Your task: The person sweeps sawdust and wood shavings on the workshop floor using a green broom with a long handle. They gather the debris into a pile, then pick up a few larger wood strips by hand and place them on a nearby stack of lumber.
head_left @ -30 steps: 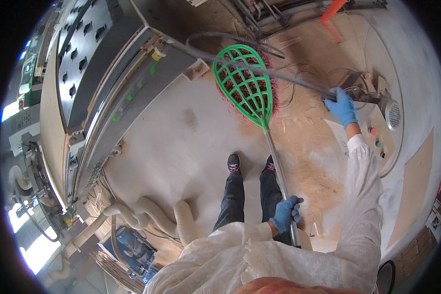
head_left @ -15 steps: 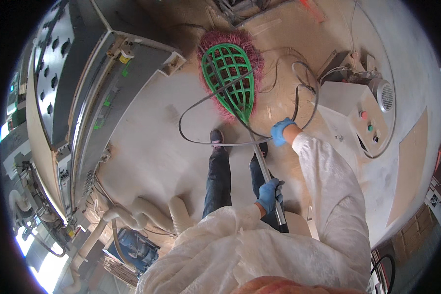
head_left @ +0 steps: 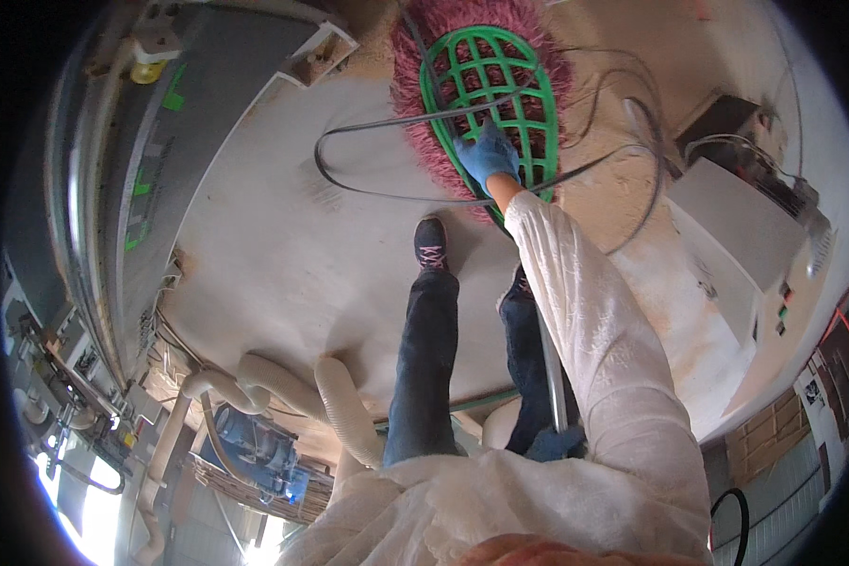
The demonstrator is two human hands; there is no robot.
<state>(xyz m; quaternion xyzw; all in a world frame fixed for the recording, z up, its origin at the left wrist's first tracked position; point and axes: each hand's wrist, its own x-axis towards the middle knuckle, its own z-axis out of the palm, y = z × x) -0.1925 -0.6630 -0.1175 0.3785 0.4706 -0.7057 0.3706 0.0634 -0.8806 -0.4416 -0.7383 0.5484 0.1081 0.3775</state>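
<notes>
One mop with a green plastic lattice head and shaggy pink fringe (head_left: 528,123) is resting on the dusty floor (head_left: 292,236), head pointing forward, long axis running lengthwise, leaning left. Dark, thin cable (head_left: 387,123) is looping across it. Blue-gloved left hand (head_left: 555,443): fingers clamping its metal tube. Blue-gloved right hand (head_left: 492,158): touching lattice; can't tell if fingers are gripping.

A pale grey floor (head_left: 283,274) spread across the middle, turning dusty tan toward one o'clock. A long grey machine (head_left: 222,85) with green tape stood at ten; white light (head_left: 99,509) glared at eight.
</notes>
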